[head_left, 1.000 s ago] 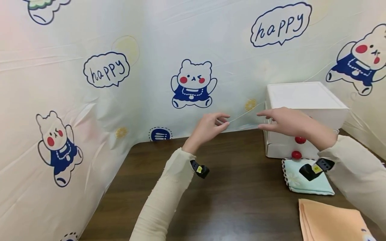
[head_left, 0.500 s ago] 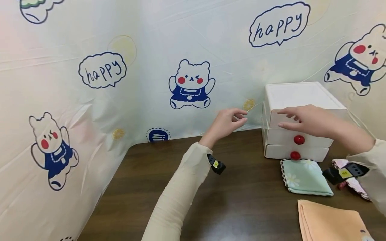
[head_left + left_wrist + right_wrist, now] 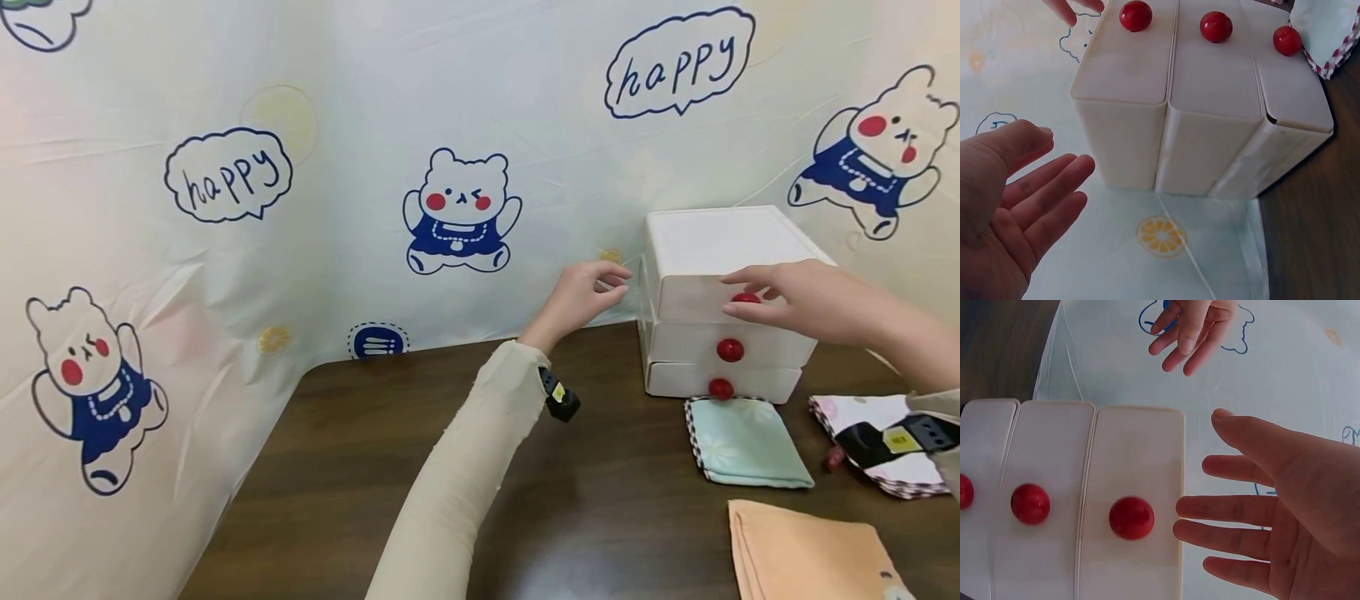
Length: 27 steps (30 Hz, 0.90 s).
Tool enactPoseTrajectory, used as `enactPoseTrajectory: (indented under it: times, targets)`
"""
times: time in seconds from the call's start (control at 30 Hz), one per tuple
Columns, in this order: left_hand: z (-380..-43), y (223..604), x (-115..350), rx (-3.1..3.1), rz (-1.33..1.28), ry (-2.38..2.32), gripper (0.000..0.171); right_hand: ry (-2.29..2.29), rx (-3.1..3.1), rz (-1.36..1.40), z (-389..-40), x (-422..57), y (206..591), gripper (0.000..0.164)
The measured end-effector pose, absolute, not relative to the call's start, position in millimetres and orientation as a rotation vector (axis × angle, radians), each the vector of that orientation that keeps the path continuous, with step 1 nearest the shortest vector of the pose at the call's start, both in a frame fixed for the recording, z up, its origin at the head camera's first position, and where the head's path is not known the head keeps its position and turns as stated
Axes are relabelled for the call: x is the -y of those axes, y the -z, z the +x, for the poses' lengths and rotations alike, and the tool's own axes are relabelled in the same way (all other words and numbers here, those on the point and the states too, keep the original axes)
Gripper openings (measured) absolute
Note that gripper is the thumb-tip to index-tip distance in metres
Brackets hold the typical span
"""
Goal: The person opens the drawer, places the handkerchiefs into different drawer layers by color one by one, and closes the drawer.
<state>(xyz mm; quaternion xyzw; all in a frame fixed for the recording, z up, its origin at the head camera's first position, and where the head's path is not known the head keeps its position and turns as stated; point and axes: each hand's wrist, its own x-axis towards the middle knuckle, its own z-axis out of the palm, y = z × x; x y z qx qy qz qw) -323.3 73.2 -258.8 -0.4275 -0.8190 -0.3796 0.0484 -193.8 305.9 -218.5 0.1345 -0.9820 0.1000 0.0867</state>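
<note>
The left hand point(image 3: 579, 295) is hovering beside the white drawer box point(image 3: 731, 237), fingers loosely parted, holding nothing, while the box is standing toward the table's point(image 3: 600, 475) right rear. The right hand point(image 3: 813, 298) is hanging near the top red knob point(image 3: 745, 298), fingers spread, gripping nothing; with neither hand bracing it, the box could be sliding under a tug, and the mint cloth point(image 3: 752, 446) could be blocking the bottom drawer point(image 3: 759, 383).

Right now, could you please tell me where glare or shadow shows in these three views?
In the head view, a pale sheen and a soft shadow on the dark table; in the left wrist view, small glints on the red knobs; in the right wrist view, highlights on those knobs too.
</note>
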Motion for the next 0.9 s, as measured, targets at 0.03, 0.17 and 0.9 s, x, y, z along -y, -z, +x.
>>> enactPoseTrajectory:
  times: [0.03, 0.17, 0.9]
  targets:
    - [-324.3, 258.9, -75.8, 2.497, -1.304, 1.155, 0.024, -0.294, 2.928, 0.39, -193.3, -307.6, 218.8, 0.047]
    - [-328.4, 259.4, -85.3, 2.492, -1.311, 1.152, 0.023, -0.282, 2.95, 0.35, -192.1, -315.0, 220.3, 0.049]
    - [-335.5, 261.8, -117.7, 2.449, -1.367, 1.187, 0.021, -0.317, 2.999, 0.221, -194.5, -346.2, 240.9, 0.053]
